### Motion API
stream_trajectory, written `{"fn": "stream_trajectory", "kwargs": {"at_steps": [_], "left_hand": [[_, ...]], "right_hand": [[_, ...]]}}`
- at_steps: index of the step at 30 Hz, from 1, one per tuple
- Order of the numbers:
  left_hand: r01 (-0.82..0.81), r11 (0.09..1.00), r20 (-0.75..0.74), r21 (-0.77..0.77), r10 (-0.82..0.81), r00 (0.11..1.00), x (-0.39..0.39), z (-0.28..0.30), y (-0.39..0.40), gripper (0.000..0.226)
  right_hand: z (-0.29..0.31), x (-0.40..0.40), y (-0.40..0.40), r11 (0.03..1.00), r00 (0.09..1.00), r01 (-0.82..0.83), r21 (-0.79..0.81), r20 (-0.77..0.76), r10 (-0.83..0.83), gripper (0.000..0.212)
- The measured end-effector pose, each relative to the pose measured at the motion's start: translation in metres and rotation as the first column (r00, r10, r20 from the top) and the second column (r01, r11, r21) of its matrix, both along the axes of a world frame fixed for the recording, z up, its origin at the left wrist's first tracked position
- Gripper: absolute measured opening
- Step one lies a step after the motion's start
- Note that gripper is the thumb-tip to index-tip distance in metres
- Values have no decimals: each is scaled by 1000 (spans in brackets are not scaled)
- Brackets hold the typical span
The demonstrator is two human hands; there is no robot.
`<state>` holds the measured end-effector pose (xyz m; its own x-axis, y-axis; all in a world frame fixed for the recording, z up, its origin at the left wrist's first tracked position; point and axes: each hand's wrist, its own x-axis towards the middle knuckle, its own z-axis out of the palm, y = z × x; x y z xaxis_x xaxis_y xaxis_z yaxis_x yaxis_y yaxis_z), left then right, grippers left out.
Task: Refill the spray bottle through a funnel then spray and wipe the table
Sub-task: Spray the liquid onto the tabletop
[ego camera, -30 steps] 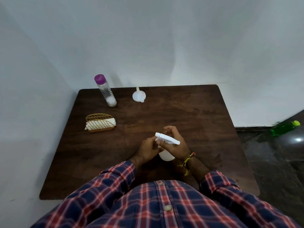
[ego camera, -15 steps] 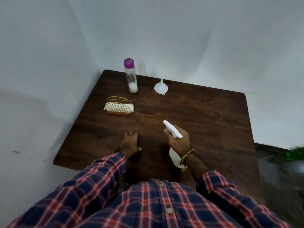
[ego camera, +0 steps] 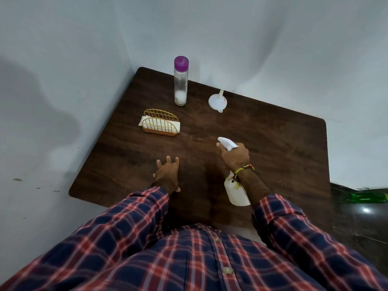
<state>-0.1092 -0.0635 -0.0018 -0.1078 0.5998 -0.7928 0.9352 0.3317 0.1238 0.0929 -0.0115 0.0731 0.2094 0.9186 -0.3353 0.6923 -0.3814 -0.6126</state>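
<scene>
My right hand (ego camera: 236,156) grips the neck of the white spray bottle (ego camera: 236,192), held above the dark wooden table (ego camera: 283,143) with its nozzle pointing toward the far left. My left hand (ego camera: 168,172) rests flat on the table with its fingers spread, to the left of the bottle. A white funnel (ego camera: 218,100) lies at the back of the table. Beside the funnel stands a clear bottle with a purple cap (ego camera: 180,80), nearly empty. A gold wire holder with white napkins (ego camera: 160,122) sits at the left.
White walls close in the table at the back and left. A dark floor lies to the right, with a green bottle (ego camera: 367,197) lying on it. My plaid shirt fills the lower part of the view.
My left hand let go of the spray bottle and came down flat on the table. My right hand tilted the bottle, nozzle forward. The view swung to the left.
</scene>
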Motion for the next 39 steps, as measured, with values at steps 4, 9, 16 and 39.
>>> {"fn": "stream_trajectory", "kwargs": {"at_steps": [4,9,16,39], "left_hand": [[0,1000,-2,-11,0,1000,1,4,0,128],[12,1000,4,3,-12,1000,0,3,-1,131],[-38,999,-26,9,38,999,12,18,-8,122],[378,918,-162,120,-357,920,67,28,3,46]], "right_hand": [[-3,-1,-4,994,995,-84,-67,49,87,62],[4,7,-32,959,981,-173,-224,52,189,64],[-7,25,-70,957,962,-148,-249,187,198,63],[26,100,-64,985,979,-102,-139,162,124,62]]}}
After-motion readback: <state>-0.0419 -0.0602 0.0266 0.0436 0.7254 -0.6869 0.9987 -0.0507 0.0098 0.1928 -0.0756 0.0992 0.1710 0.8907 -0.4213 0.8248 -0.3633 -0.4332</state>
